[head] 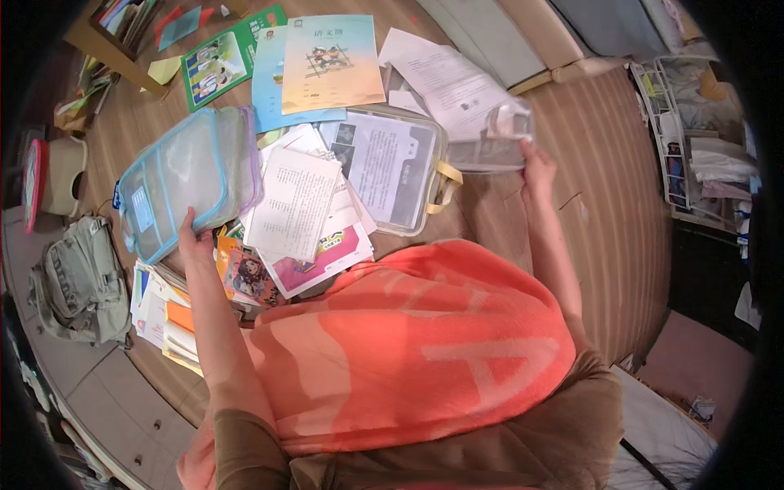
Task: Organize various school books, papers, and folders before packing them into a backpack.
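My left hand (197, 239) grips the lower edge of a clear zip document pouch (177, 171) with light-blue trim, tilted over the floor. Behind it stand more clear pouches, one with purple trim (251, 184). On the right, my right hand (539, 168) pinches the edge of a clear plastic pouch (478, 160); printed sheets (456, 86) lie over or inside it, I cannot tell which. Between my hands rests a clear document case (392, 168) with yellow handles and printed paper inside. Loose papers (293, 202) overlap its left side, above a pink booklet (324, 260).
Exercise books (334, 61) and a green book (220, 67) lie beyond the case. More papers (162, 312) are stacked at left, near a grey-green backpack (86, 282). A wooden furniture leg (116, 55) stands far left, a white wire rack (664, 135) far right. A coral blanket (416, 349) covers my lap.
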`<state>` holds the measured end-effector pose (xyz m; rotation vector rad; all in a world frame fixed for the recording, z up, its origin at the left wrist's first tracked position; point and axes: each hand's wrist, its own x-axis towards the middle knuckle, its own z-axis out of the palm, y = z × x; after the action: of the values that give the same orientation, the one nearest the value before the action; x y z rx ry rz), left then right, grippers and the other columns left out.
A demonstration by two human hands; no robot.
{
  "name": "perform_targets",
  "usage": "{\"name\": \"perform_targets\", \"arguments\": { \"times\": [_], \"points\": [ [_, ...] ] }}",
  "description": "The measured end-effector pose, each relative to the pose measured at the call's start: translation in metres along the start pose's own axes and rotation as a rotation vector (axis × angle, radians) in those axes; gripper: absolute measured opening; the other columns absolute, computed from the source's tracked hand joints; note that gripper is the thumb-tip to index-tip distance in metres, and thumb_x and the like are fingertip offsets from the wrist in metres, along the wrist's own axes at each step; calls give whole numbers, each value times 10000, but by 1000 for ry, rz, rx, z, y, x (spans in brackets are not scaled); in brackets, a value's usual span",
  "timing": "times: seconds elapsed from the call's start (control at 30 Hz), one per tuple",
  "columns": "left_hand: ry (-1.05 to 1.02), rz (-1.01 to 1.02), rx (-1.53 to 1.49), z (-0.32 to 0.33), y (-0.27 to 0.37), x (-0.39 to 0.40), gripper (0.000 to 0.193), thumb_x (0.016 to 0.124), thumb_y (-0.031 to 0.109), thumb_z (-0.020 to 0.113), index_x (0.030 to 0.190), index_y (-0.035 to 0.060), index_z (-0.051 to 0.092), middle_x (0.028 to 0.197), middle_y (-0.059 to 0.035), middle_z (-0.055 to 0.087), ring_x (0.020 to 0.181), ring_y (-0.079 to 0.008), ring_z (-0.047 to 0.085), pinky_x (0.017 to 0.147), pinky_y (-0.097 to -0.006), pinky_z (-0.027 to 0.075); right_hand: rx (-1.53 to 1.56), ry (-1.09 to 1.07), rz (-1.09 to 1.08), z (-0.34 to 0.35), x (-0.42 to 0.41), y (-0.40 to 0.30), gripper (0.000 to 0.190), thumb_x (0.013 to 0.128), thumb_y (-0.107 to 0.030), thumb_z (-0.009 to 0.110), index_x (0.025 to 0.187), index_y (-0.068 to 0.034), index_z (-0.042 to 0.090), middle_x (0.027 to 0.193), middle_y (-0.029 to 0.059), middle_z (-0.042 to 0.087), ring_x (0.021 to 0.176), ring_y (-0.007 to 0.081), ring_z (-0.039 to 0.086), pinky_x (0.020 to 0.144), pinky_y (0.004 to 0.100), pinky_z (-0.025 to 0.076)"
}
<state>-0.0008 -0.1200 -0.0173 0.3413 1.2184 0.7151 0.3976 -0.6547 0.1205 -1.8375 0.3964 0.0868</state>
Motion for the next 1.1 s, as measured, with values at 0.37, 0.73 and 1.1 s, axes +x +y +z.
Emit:
{"name": "perform_targets", "arguments": {
  "times": [0.37, 0.73, 1.1],
  "points": [
    [-243, 175, -87, 49, 32, -64, 250, 864, 24, 669, 1090, -6, 563, 1053, -127, 636, 979, -257, 640, 880, -411, 549, -105, 418, -1285, -24, -118, -186, 167, 928, -139, 658, 966, 21, 689, 866, 19, 653, 775, 80, 554, 711, 215, 434],
    [-502, 229, 255, 62, 36, -127, 458, 847, 49, 676, 1270, 2, 506, 1157, -114, 622, 1050, -237, 624, 932, -372, 516, 727, -345, -542, 14, -103, -181, 406, 1012, -305, 489, 1287, -9, 528, 1252, 105, 595, 1145, 216, 571, 1000, 371, 448],
    [-36, 1157, 1607, 48, 5, -82, 539, 862, 361, 694, 1247, 11, 553, 1146, -145, 608, 1062, -245, 601, 961, -340, 447, 409, -778, 105, 87, -65, -33, 413, 1003, -320, 515, 1284, -20, 551, 1200, 74, 631, 1070, 170, 605, 935, 323, 474]
  ]
}}
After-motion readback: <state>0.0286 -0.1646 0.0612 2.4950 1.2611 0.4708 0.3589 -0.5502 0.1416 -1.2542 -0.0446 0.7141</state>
